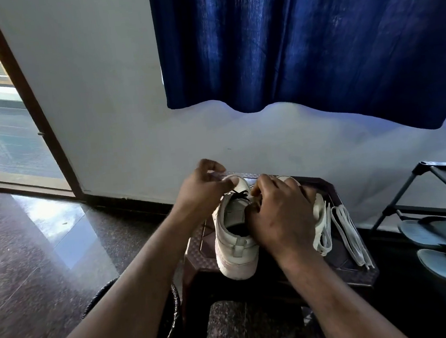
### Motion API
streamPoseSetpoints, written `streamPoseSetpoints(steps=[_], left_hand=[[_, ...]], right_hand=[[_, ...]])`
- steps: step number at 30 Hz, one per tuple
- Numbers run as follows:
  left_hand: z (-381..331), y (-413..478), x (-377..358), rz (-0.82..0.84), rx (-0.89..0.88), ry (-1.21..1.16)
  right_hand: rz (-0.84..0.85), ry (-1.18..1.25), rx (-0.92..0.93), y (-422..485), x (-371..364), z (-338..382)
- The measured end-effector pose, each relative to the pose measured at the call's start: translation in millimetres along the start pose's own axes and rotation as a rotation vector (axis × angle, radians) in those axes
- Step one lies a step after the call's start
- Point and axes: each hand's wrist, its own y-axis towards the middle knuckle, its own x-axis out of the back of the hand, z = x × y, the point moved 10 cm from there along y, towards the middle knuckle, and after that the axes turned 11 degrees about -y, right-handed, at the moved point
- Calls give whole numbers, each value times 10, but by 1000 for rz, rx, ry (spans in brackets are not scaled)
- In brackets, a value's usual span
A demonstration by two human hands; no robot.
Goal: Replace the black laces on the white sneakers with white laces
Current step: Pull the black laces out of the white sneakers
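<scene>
Both sneakers sit side by side on a small dark brown worktop (345, 273) pushed up against the wall, heels toward the camera. The nearer sneaker (232, 238) has its heel hanging right at the front edge. A bit of black lace (239, 194) still shows up by its toe end.

The left hand (204, 189) is raised over that toe with fingers curled, right next to the lace. Can't honestly tell if it's pinching it. The right hand (281, 217) is draped over the second sneaker (320, 208), fingertips curled onto the nearer sneaker's lace opening and holding it there. The hands are close together but not touching.

The white laces (348, 234) are laid out along the worktop's right side, tips almost at the front right corner.

Room-wise: open glossy floor (47, 254) to the left, a shoe rack (434, 173) with grey sandals (440, 232) tight on the right, and a blue curtain (299, 39) hanging above.
</scene>
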Motion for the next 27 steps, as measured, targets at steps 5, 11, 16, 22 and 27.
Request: streamPoseSetpoints(steps=[5, 11, 16, 22, 27], left_hand=[[-338, -183, -235, 113, -405, 757], [-250, -86, -59, 24, -121, -79], [-266, -90, 124, 100, -77, 199], [-474, -198, 122, 20, -305, 543], [-344, -175, 310, 39, 9, -486]], right_hand=[[-24, 31, 2, -19, 29, -13], [-7, 15, -22, -16, 0, -34], [-11, 5, -25, -9, 3, -29], [-18, 20, -38, -18, 7, -41], [6, 12, -29, -14, -5, -30]])
